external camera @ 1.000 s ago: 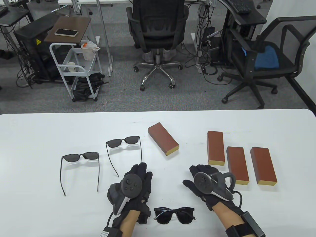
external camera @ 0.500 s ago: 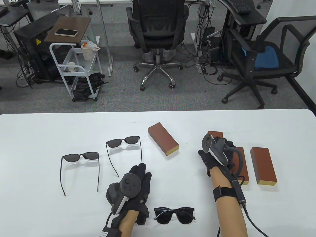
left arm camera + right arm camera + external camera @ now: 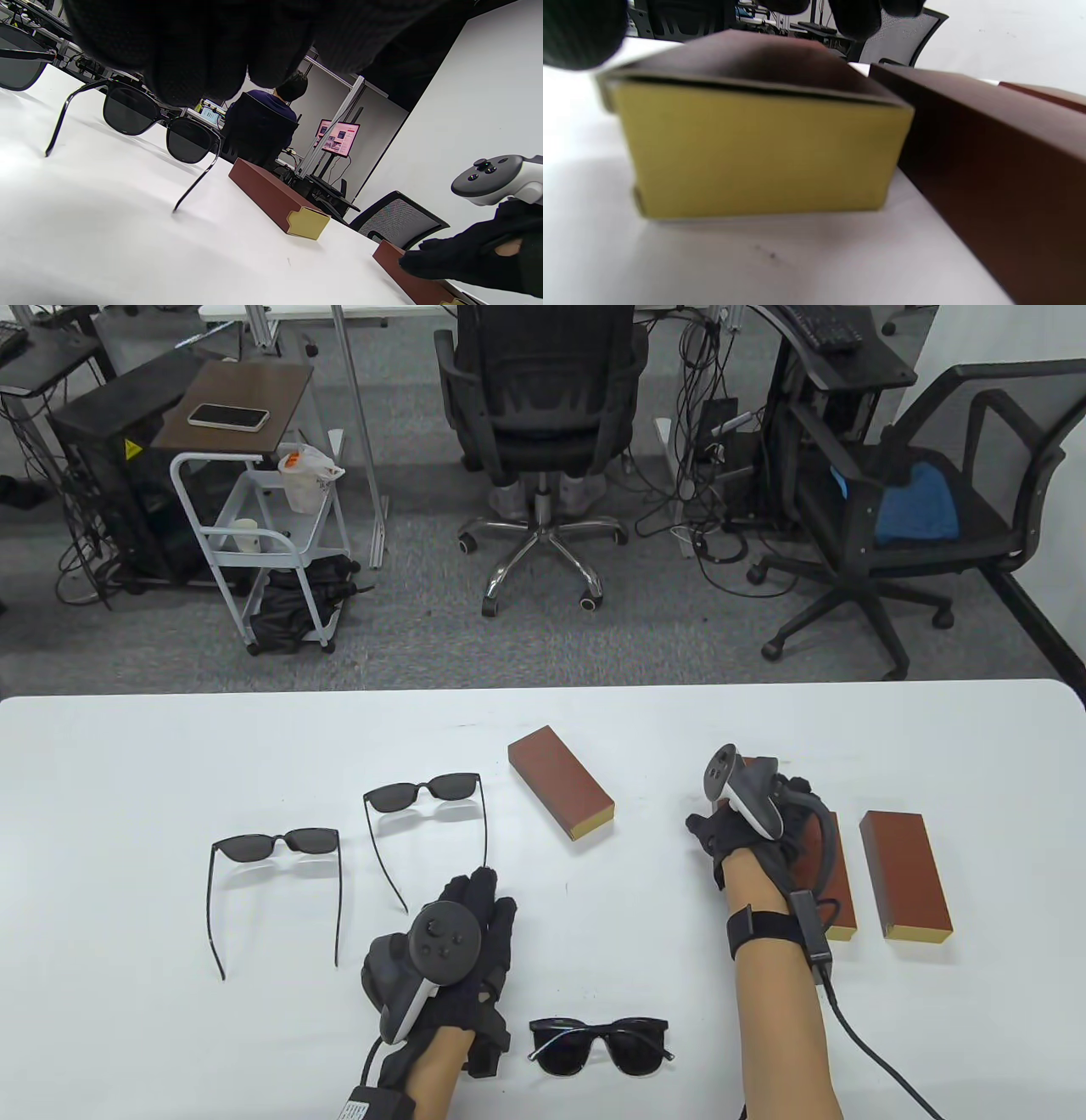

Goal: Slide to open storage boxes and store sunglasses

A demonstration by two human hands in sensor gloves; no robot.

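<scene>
– Boxes?
– Four brown boxes with yellow ends, all shut: an angled box [image 3: 560, 795], and right of it a covered box [image 3: 755, 127], a middle box [image 3: 840, 891], an outer box [image 3: 904, 875].
– Sunglasses?
– Left of the angled box, two unfolded pairs [image 3: 276, 891] [image 3: 428, 827]; nearer, a folded pair [image 3: 601, 1045].

A plain white tabletop [image 3: 170, 780] carries four reddish-brown rectangular cardboard boxes, each with a mustard-yellow end face; the slanted one [image 3: 560, 780] lies at about 12 o'clock, the unobstructed one [image 3: 904, 872] at 3 o'clock. Three pairs of black-framed plastic sunglasses with dark grey lenses lie at 9 o'clock [image 3: 276, 845], 10 o'clock [image 3: 422, 791] and 6 o'clock [image 3: 601, 1045]. Both gloves are black, left hand [image 3: 471, 950] and right hand [image 3: 747, 836] alike, each with a grey-and-white tracker.
</scene>
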